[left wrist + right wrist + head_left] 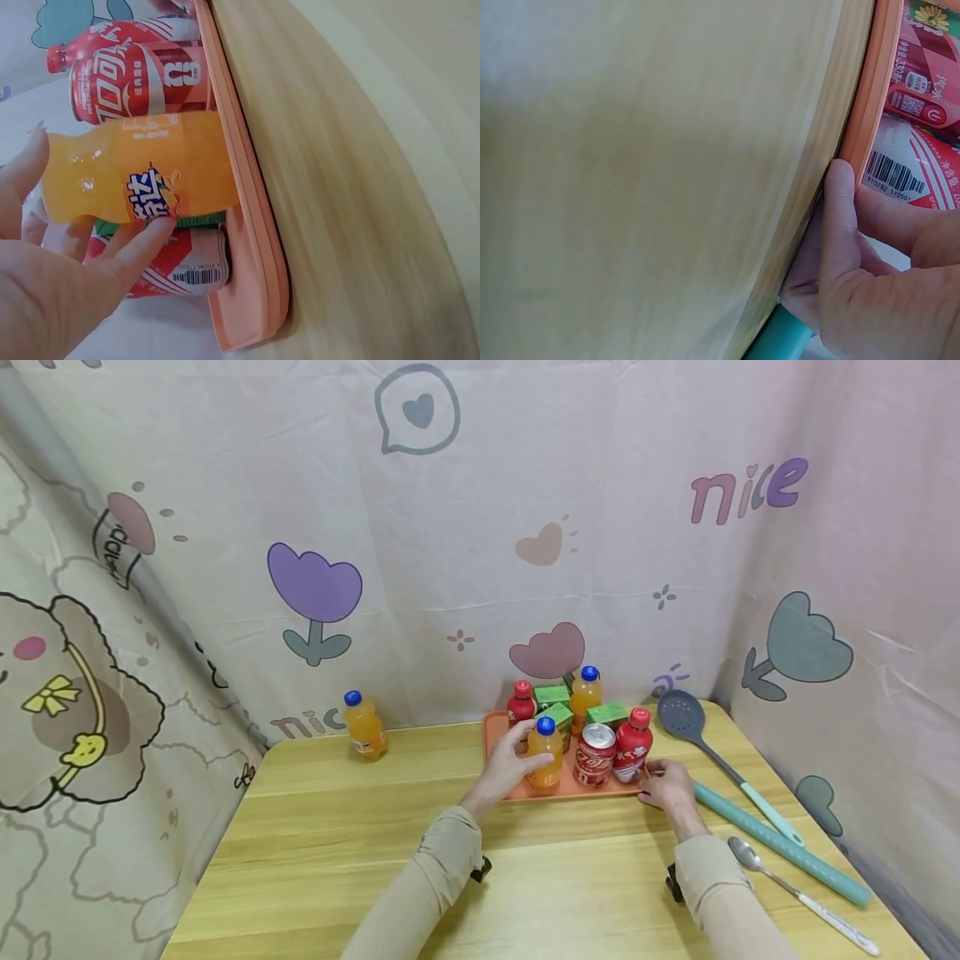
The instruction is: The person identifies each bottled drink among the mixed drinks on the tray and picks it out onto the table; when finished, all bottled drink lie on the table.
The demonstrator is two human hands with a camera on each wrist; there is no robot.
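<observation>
An orange soda bottle [545, 766] with a blue cap stands upright at the front left of a coral tray [517, 790]. My left hand [504, 774] is loosely around this bottle, fingers extended; in the left wrist view a fingertip meets the label's edge. My right hand [667, 783] pinches the tray's front right corner, with a finger along the outer rim in the right wrist view. Next to that hand stands a red bottle [632, 748], and left of it a red cola can [596, 757]. Behind are green cartons [552, 696], another orange soda bottle [586, 697] and another red bottle [521, 702].
A separate orange soda bottle [365, 727] stands at the table's back left. Right of the tray lie a dark slotted skimmer [682, 717], a teal tube [780, 843] and a metal spoon [798, 893]. A printed curtain [450, 568] hangs behind the wooden table [337, 843].
</observation>
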